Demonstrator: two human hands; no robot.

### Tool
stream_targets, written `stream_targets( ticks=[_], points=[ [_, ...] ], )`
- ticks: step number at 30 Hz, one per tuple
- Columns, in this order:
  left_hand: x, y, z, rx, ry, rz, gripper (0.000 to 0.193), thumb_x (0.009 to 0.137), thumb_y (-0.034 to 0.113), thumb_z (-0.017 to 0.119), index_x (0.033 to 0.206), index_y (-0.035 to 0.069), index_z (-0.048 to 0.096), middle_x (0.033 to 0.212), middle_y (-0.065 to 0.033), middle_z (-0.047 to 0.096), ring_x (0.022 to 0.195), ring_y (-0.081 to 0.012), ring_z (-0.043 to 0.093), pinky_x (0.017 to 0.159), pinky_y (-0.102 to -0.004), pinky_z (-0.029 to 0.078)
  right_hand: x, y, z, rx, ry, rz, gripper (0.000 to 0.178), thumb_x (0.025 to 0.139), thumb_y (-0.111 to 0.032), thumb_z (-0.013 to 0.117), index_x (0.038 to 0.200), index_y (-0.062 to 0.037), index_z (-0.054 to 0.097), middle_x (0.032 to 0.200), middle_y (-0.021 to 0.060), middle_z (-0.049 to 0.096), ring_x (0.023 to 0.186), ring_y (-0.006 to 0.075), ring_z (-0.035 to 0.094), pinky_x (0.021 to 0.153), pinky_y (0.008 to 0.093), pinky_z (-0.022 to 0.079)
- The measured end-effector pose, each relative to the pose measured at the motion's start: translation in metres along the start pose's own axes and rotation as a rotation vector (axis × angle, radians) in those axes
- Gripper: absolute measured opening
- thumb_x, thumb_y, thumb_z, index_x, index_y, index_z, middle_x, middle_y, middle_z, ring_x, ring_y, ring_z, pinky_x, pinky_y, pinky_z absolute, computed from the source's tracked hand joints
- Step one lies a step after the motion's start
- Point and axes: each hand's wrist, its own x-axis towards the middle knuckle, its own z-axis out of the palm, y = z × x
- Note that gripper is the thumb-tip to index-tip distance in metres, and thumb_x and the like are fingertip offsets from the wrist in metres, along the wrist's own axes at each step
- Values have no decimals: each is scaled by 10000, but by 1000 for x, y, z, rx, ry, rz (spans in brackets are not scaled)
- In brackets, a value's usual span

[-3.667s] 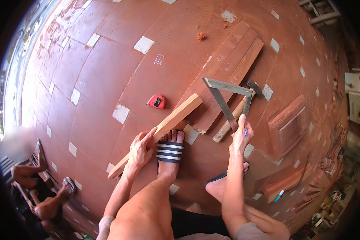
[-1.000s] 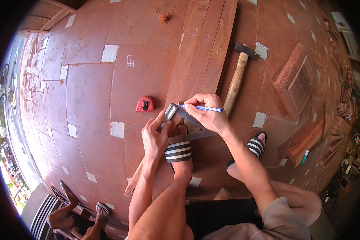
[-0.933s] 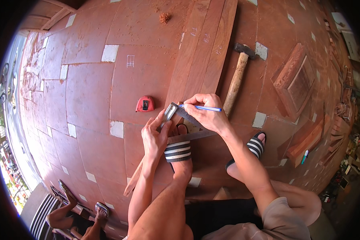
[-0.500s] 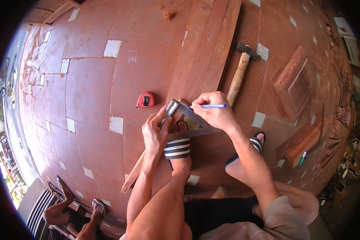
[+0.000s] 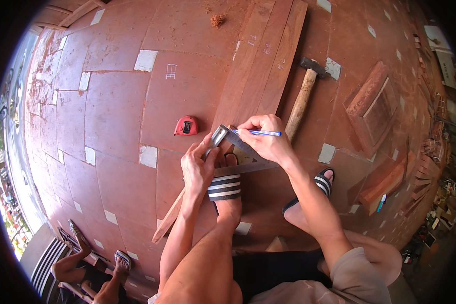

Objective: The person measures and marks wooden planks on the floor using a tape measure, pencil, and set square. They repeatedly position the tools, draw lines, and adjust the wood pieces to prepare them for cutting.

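Note:
My left hand (image 5: 197, 166) is closed around the thick stock of a metal triangle square (image 5: 249, 167), thumb and fingers pressed on it. The square lies over a narrow wooden strip (image 5: 169, 219) that slants up from the lower left. In my right hand (image 5: 267, 136) a blue-and-white pen (image 5: 275, 134) is pinched, its tip at the square's upper edge close to the stock corner. My fingers hide part of the tip and the strip. My left foot in a striped slide sandal (image 5: 224, 187) is just below the square.
Long reddish boards (image 5: 253, 61) with chalk marks lie ahead. A red tape measure (image 5: 186, 125) sits left, a wooden-handled hammer (image 5: 303, 93) right. Farther right are a framed wooden panel (image 5: 372, 109), timber offcuts (image 5: 387, 180) and a green marker (image 5: 382, 202). Another person's foot (image 5: 121, 261) is lower left.
My right hand has slid a little to the left with the pen, bringing the tip closer to the square's stock. My left hand and the square stay almost in place.

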Motion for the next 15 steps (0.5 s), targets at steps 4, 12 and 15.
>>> stream_targets(
  ticks=[4, 12, 15],
  points=[
    [0, -6, 3, -8, 16, 61, 450, 929, 117, 784, 1371, 41, 746, 942, -191, 710, 815, -320, 715, 796, -396, 565, -21, 5, -15, -260, -11, 49, 171, 934, -145, 750, 927, 19, 797, 758, 189, 757, 681, 235, 778, 637, 347, 583],
    [-25, 11, -35, -19, -38, 20, 478, 944, 111, 802, 1407, 25, 720, 901, -130, 688, 803, -171, 650, 781, -321, 545, -72, 20, 38, -289, 203, -48, 411, 1106, -404, 623, 1060, -19, 761, 714, 185, 690, 681, 381, 728, 624, 452, 546],
    [-43, -16, -51, -286, -76, -89, 582, 943, 151, 826, 1483, 18, 657, 1154, -139, 722, 910, -170, 681, 826, -307, 567, -71, 32, 24, -44, 221, 26, 374, 1056, -367, 732, 959, -9, 784, 653, 50, 660, 615, 120, 655, 564, 309, 490]
  ],
)
